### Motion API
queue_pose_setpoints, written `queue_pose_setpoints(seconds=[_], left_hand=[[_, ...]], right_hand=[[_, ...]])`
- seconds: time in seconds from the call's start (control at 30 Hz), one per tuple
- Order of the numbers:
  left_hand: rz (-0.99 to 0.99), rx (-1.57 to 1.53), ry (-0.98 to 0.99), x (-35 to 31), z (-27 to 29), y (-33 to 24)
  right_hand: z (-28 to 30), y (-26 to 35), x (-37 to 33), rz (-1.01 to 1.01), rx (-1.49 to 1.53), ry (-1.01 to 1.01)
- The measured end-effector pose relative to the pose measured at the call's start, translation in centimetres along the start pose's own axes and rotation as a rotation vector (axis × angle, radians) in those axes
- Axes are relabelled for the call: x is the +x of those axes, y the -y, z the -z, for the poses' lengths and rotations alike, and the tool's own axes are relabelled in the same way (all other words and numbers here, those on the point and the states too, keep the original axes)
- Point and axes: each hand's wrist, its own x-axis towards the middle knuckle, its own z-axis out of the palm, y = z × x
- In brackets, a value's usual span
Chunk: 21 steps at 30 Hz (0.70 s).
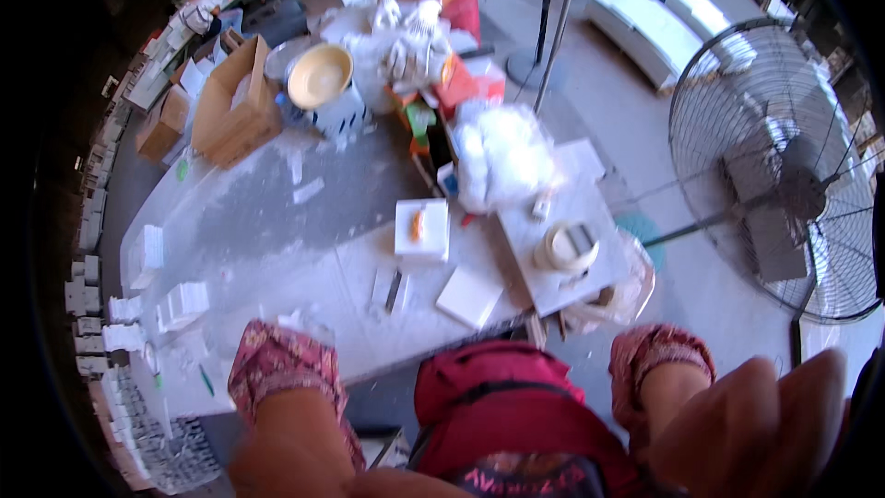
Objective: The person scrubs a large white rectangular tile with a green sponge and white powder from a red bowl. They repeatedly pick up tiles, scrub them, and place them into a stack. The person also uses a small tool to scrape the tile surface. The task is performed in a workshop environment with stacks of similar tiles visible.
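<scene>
Both my arms are raised close to the view, in patterned pink sleeves. My left hand [396, 483] shows only as a blurred strip at the lower edge; its fingers are out of sight. At the lower right, my right hand [761, 420] is large and blurred, its fingers bent and held together; whatever they may hold is hidden. Neither hand touches the worktable [359, 263]. On its near part lie a white block [422, 229] with a small orange thing on top, a white square piece [469, 295] and a small grey-and-white block [392, 290].
A yellowish basin [320, 77] stands near cardboard boxes [230, 106]. White bagged material [505, 157] and a pale round container [565, 247] sit to the right. A large caged fan [774, 171] stands beyond. Across the table, a person in red works with gloved hands [410, 17].
</scene>
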Motion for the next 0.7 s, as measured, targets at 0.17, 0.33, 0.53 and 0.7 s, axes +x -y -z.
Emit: queue_pose_setpoints(seconds=[0.17,0.33,0.53,0.7], left_hand=[[0.003,-0.009,0.002,-0.2,-0.3,-0.7],[0.016,0.019,0.008,0.1,-0.8,-1.3],[0.044,0.026,0.013,-0.1,-0.4,-2.3],[0.025,0.033,0.014,-0.6,0.0,-2.9]], right_hand=[[-0.3,1.2,-0.9,0.031,0.000,-0.008],[0.5,2.7,-0.7,0.073,0.009,-0.008],[-1.4,1.7,-1.7,0.032,0.008,-0.023],[-2.2,1.4,-1.8,0.032,0.000,-0.009]])
